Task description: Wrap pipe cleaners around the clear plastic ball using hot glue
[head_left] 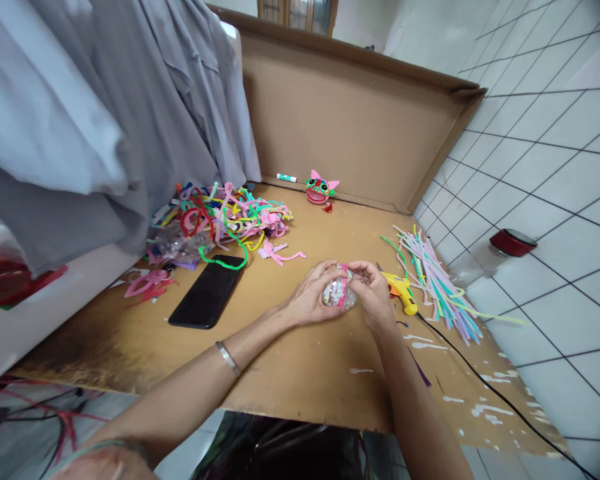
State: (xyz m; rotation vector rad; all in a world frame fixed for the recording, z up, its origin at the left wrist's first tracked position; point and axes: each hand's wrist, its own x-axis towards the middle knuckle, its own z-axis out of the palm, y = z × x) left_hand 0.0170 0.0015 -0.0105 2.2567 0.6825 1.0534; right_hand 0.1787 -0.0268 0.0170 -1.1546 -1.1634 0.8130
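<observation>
Both my hands meet over the middle of the cardboard sheet (300, 373). My left hand (311, 297) cups a small clear ball (338, 294) with white and pink bits on it. My right hand (375, 293) grips the same ball from the right, fingers curled over its top where a pink pipe cleaner runs. A yellow glue gun (403, 291) lies just right of my right hand, its black cord (485, 383) trailing toward the near right.
A black phone (207, 293) lies left of my hands. A tangled pile of coloured pipe cleaners (225, 217) sits at the back left, straight pastel ones (437, 283) at the right. A pink-eared craft figure (320, 190) and a glue stick (286, 178) stand by the cardboard wall. A red-lidded jar (500, 250) lies on the tiles.
</observation>
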